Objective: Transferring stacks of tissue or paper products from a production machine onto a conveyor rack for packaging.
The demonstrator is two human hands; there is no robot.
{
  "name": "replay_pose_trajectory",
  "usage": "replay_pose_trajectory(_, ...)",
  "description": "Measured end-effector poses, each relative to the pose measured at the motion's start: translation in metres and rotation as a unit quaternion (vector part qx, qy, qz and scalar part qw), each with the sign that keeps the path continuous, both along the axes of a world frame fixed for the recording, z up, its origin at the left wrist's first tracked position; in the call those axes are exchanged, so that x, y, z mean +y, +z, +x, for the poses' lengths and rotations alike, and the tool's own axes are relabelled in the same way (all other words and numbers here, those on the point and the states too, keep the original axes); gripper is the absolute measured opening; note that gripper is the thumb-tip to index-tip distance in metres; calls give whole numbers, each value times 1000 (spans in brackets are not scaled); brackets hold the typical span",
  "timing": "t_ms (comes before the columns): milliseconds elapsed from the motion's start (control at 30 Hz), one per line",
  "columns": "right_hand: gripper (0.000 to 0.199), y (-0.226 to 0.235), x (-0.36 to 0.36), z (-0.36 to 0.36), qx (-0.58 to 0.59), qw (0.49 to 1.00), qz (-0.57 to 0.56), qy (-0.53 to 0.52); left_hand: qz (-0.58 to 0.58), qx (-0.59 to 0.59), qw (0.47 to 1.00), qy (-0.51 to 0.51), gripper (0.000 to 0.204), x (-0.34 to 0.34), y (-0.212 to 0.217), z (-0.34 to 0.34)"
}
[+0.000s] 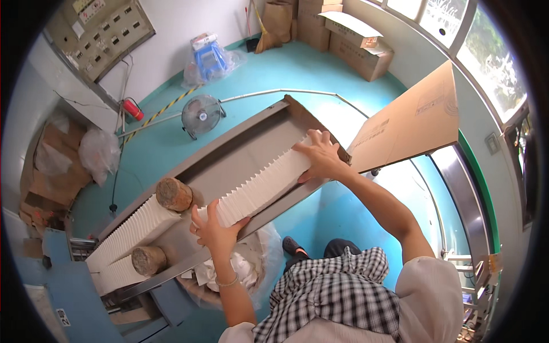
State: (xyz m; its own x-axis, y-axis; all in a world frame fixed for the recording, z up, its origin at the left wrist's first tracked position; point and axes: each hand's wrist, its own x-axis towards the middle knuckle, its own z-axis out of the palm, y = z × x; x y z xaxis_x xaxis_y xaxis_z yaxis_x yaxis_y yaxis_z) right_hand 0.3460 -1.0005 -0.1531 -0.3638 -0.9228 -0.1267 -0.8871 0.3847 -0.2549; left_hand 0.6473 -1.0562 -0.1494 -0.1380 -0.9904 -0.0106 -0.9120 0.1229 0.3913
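Note:
A long row of white paper pieces (260,191), packed on edge with a ridged upper side, lies along the near side of a grey metal trough (234,151). My left hand (219,231) grips its near-left end, thumb and fingers spread across it. At the far-right end, my right hand (323,154) curls its fingers over the row. Two more white paper rows, a longer one (134,233) and a shorter one (117,276), sit in the trough's left part. A brown, rough cylindrical block (173,194) stands against the first, and a similar block (148,261) against the second.
A cardboard sheet (409,117) juts out beyond the trough's right end. Below the trough is a plastic-lined bin (266,260) with white paper scraps. A floor fan (203,116) stands behind it. Blue machinery (71,286) adjoins the left end; cardboard boxes (357,54) stand by the far wall.

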Motion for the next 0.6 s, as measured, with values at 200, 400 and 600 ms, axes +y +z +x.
replay_pose_trajectory(200,81,9,23,6,13,995,-100,-4,-91,50,994,-43,83,22,6,8)
replay_pose_trajectory(400,75,96,95,5,35,955,-293,-17,-332,20,942,-47,88,67,57,-4)
replay_pose_trajectory(600,70,148,236,-38,120,857,-484,-129,-480,79,867,-107,88,138,132,-75)
